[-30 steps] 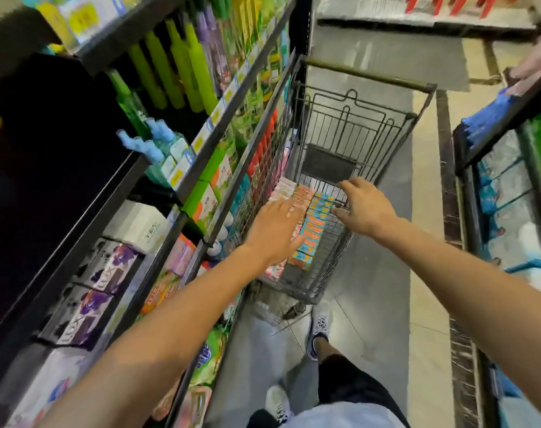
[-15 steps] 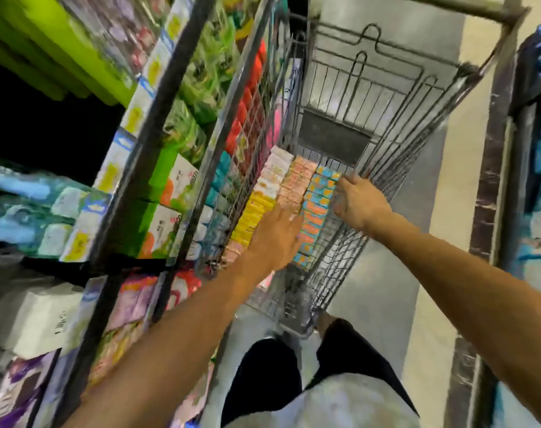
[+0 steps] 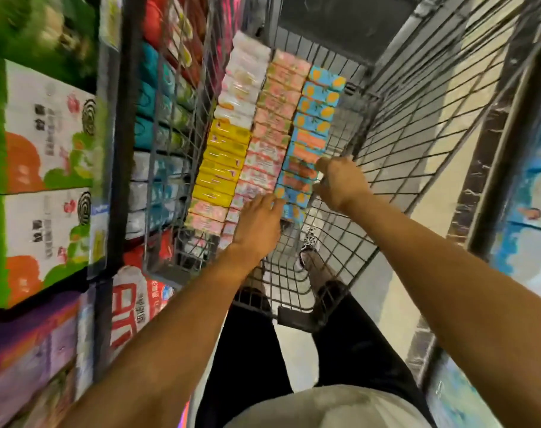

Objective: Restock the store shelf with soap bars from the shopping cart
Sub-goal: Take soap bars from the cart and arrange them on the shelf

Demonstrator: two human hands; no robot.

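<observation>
The store shelf (image 3: 108, 149) runs down the person's left, packed with boxes, and the wire shopping cart (image 3: 402, 134) stands right beside it. Inside the cart, soap bars (image 3: 272, 125) lie in three tight rows along its left side: white and yellow, pink, then blue. The left hand (image 3: 257, 223) rests on the near end of the rows, fingers fairly straight and close together. The right hand (image 3: 340, 183) curls its fingers around the blue row's side.
</observation>
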